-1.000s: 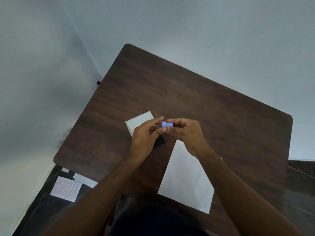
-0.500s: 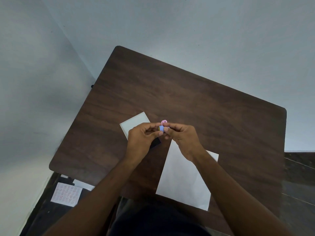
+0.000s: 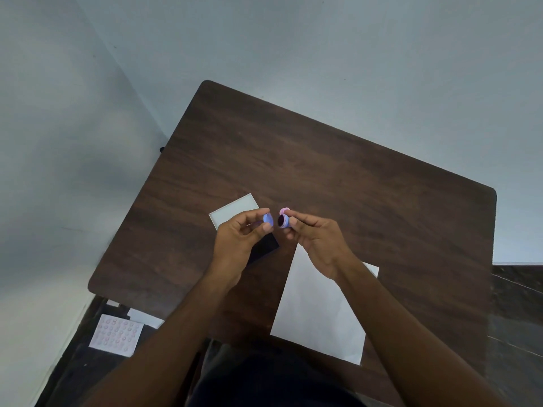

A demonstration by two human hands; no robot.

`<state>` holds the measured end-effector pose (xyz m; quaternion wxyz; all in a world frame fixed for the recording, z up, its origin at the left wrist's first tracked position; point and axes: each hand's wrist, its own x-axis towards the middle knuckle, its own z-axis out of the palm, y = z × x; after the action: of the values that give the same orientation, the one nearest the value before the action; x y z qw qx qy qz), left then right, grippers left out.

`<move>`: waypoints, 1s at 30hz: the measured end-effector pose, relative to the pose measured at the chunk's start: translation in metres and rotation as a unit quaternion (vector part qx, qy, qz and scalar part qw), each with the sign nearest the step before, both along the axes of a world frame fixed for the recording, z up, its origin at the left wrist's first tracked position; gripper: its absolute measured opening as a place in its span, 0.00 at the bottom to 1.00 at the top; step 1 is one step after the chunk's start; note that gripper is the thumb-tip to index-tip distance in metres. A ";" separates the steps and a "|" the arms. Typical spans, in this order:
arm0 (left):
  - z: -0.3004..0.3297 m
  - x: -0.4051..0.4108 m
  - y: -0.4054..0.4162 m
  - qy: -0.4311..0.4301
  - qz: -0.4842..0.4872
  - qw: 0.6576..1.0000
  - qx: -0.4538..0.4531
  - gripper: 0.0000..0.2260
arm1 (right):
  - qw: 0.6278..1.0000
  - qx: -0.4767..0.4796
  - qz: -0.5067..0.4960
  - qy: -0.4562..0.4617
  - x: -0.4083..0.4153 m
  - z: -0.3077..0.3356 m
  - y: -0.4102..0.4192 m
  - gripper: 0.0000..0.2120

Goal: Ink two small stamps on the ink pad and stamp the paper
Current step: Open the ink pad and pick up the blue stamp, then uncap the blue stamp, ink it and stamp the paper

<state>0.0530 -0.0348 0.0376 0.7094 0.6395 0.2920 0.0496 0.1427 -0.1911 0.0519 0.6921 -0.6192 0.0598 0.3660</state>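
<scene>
A table (image 3: 352, 177) stands in a room corner, walls behind it and to its left. Above its middle, two hands are raised close together: the left hand (image 3: 241, 239) pinches a small cap (image 3: 268, 218), and just to its right the right hand (image 3: 317, 239) pinches a small stamp (image 3: 283, 220). Cap and stamp are near but apart. Under the left hand lies an ink pad (image 3: 263, 248), with its open lid (image 3: 235, 210) behind it. A sheet of paper (image 3: 320, 306) lies on the table to the right, toward the near edge. On the floor to the left lies another sheet (image 3: 116, 334).

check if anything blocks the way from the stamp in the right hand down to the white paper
Nothing visible does. The right hand holds the stamp in the air above the paper's far end. The paper's visible surface is bare; only that hand's own wrist and forearm overhang part of it.
</scene>
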 end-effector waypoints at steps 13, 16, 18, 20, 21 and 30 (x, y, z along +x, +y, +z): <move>-0.045 -0.086 0.049 0.081 0.211 0.967 -0.116 0.14 | 0.998 0.003 0.041 0.050 -0.016 -0.004 0.016 0.11; -0.055 -0.094 0.054 0.146 0.180 0.973 -0.016 0.21 | 0.998 -0.009 0.044 0.041 -0.018 -0.005 0.020 0.12; -0.060 -0.095 0.053 0.179 0.140 0.972 0.067 0.22 | 0.998 -0.010 0.038 0.044 -0.019 -0.005 0.020 0.11; -0.063 -0.093 0.051 0.182 0.124 0.968 0.117 0.20 | 0.998 -0.011 0.040 0.042 -0.021 -0.004 0.022 0.11; -0.064 -0.092 0.049 0.182 0.124 0.967 0.128 0.19 | 0.998 -0.012 0.043 0.040 -0.021 -0.004 0.024 0.11; -0.079 -0.087 0.042 0.197 0.122 0.943 0.238 0.15 | 0.997 -0.008 0.045 0.060 -0.025 -0.002 0.035 0.10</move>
<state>-0.0340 0.0068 -0.0416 0.4535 0.7459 0.4817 0.0771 0.1177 -0.1557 0.0501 0.6649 -0.6036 0.0763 0.4332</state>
